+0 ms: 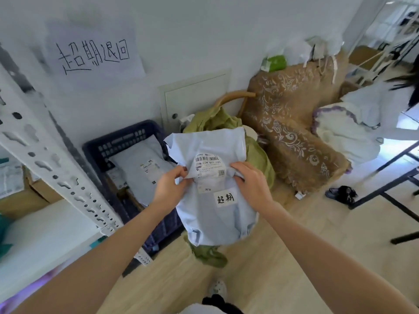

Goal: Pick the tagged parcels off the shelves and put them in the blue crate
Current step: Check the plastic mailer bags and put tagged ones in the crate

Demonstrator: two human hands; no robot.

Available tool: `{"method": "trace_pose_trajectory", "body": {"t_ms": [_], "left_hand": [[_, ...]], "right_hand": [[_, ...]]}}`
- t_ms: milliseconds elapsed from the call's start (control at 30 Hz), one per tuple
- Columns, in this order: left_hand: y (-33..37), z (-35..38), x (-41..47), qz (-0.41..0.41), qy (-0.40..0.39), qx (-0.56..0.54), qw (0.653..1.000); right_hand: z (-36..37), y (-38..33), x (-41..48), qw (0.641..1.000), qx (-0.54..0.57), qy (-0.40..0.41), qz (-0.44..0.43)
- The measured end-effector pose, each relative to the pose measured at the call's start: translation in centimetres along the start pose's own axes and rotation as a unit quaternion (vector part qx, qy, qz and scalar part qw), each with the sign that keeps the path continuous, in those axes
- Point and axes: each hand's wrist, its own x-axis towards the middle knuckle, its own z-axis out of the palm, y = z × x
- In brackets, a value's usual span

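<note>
Nearest, two bare forearms, slanting up from the bottom corners toward the middle of the head view. Between them at the bottom edge, a light shoe (pixel 218 288) on the wooden floor (pixel 249 279).

Parcel (pixel 215 218): a soft pale-blue bag, held upright in the air between both hands, above the floor and just right of the crate (pixel 122 141), not in it. On its front, a white label (pixel 208 166) with a barcode, partly curled. Below that, a white tag (pixel 225 197) with two handwritten characters.

Left hand (pixel 167 189) at the bag's left edge, fingers (pixel 179 171) curled and pinching the wrap just beside the label. Right hand (pixel 251 184) at the right edge, fingers (pixel 237 166) bent over a bunched fold, gripping it.

Crate dark blue with a gridded wall, on the floor by the wall. Inside it, another pale bag (pixel 138 164) with a label, lying flat. Left of the crate, a white slotted post (pixel 45 152) of the shelves, slanting across the frame. Behind the post, cardboard boxes (pixel 42 191).

On the wall above, a paper sign (pixel 93 51) with four handwritten characters. Behind the parcel, green cloth (pixel 260 159). Right of that, a brown patterned armchair (pixel 294 137) with bags piled on top. At the far right, a person in white (pixel 362 123), partly cut off, and dark sandals (pixel 341 193) on the floor.
</note>
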Motion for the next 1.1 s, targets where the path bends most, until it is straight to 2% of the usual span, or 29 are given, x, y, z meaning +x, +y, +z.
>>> {"method": "trace_pose_trajectory", "body": {"t_ms": [267,567,833,1100], "left_hand": [[1.5,1.2,5.0,-0.082,0.094,0.007,0.992],[-0.6,-1.7,10.2,-0.162,0.177,0.024,0.971],[-4.7,-5.5,16.8,-0.177,0.215,0.035,0.96],[-9.4,-8.1,20.9,-0.283,0.259,0.014,0.924]], "right_hand": [[1.8,3.5,9.9,0.991,0.046,-0.079,-0.094],[7.5,1.6,19.0,0.971,0.1,-0.128,-0.177],[14.0,-1.5,26.0,0.959,0.117,-0.175,-0.187],[20.8,-3.9,30.8,0.947,0.13,-0.237,-0.174]]}}
